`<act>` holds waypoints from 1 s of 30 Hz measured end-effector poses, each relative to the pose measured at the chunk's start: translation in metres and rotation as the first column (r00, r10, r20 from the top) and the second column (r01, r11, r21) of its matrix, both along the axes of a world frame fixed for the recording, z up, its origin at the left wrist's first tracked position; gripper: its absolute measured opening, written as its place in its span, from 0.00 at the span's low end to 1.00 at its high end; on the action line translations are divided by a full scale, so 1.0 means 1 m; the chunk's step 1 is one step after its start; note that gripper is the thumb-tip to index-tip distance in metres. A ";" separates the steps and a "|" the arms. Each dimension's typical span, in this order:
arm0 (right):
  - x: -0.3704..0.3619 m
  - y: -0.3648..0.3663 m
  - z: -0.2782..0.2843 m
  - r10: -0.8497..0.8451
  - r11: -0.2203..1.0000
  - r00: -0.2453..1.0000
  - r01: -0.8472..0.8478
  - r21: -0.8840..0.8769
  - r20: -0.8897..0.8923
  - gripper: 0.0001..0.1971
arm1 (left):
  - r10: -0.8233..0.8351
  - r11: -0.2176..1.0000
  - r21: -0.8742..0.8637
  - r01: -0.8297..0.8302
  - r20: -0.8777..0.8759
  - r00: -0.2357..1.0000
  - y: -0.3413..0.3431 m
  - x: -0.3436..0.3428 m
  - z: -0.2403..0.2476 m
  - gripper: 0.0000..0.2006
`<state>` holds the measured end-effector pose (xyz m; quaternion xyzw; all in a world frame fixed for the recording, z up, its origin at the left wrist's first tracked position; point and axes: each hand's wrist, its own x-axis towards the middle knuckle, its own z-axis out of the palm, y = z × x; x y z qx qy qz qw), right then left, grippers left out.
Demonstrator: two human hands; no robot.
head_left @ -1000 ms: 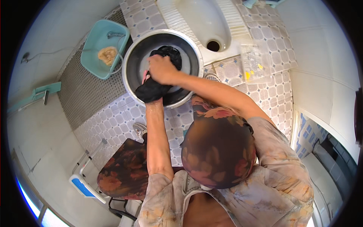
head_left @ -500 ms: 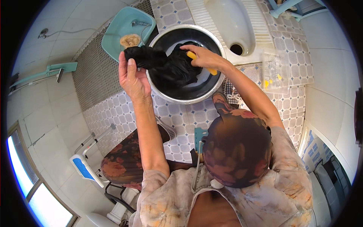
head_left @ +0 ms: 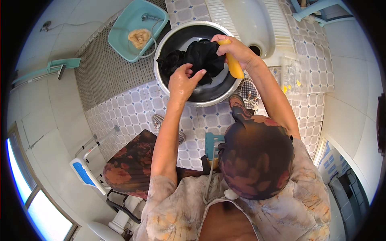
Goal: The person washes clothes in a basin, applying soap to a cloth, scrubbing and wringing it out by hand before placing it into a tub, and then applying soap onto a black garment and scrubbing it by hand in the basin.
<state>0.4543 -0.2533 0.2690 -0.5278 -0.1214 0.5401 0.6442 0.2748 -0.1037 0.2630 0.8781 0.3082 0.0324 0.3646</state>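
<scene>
Black wet cloth lies bunched in a large round metal basin in front of me, part of it lifted. My left hand is over the near left side of the cloth, thumb and fingers apart, fingertips at the fabric. At the basin's right side my right hand is closed around a long yellow bar of soap, which slants down along the palm. The right fingertips also meet the raised edge of the cloth.
A turquoise tub with a beige cloth and a shower head stands at the far left. Behind the basin's right is a squat toilet. A clear plastic tray with yellow bits lies right. Checked slippers are near the basin.
My left hand has come right and down, letting go of the raised end of the black cloth, which now lies in the basin. My right hand has moved slightly right, lifting cloth and soap.
</scene>
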 end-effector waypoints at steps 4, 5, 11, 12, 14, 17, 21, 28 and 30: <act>0.002 0.009 0.021 -0.020 0.996 0.998 0.015 0.090 0.056 0.10 | 0.120 0.989 -0.104 -0.106 0.140 0.983 0.015 -0.001 -0.011 0.13; 0.004 0.012 0.024 -0.013 0.995 0.998 0.007 0.096 0.058 0.10 | 0.194 0.954 -0.256 -0.154 0.141 0.971 0.028 -0.006 -0.011 0.11; 0.031 0.002 0.001 -0.225 0.968 0.958 0.240 -0.068 0.176 0.08 | 0.235 0.784 -0.621 -0.005 0.290 0.928 0.048 -0.017 0.031 0.07; 0.027 0.007 -0.002 -0.223 0.969 0.959 0.237 -0.064 0.174 0.08 | 0.242 0.686 -0.727 -0.038 0.179 0.953 0.059 -0.021 0.035 0.07; 0.019 0.019 -0.009 -0.265 0.960 0.946 0.277 -0.040 0.185 0.08 | 0.315 0.621 -0.783 -0.042 0.200 0.928 0.057 -0.026 0.032 0.06; 0.020 0.025 0.005 -0.295 0.954 0.936 0.299 0.007 0.195 0.08 | 0.401 0.433 -0.901 0.027 0.220 0.889 0.056 -0.028 0.040 0.07; 0.029 0.043 0.014 -0.301 0.954 0.930 0.291 0.076 0.211 0.11 | 0.622 0.090 -0.996 -0.007 0.051 0.782 0.042 -0.019 0.038 0.16; -0.059 0.119 0.000 -0.078 0.976 0.618 -0.114 0.187 0.782 0.17 | 0.583 -0.131 -0.989 -0.069 -0.133 0.801 0.026 0.000 -0.001 0.31; -0.090 0.107 -0.027 0.069 0.969 0.358 -0.245 0.022 0.931 0.19 | 0.627 -0.060 -0.958 -0.280 -0.254 0.737 0.012 -0.007 -0.011 0.29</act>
